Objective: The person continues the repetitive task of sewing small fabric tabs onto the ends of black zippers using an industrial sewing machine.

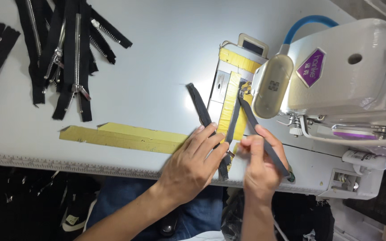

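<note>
Your left hand (193, 163) flattens the zipper (233, 118) while your right hand (260, 163) pinches its tape, stitching barely begun at the sewing machine (336, 76).

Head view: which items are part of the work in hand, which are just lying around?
In use:
- dark zipper, left hand pressing it flat, right hand pinching one tape
- sewing machine
- yellow taped guide under the zipper

Lying about:
- pile of black zippers
- yellow tape strip on the table
</note>
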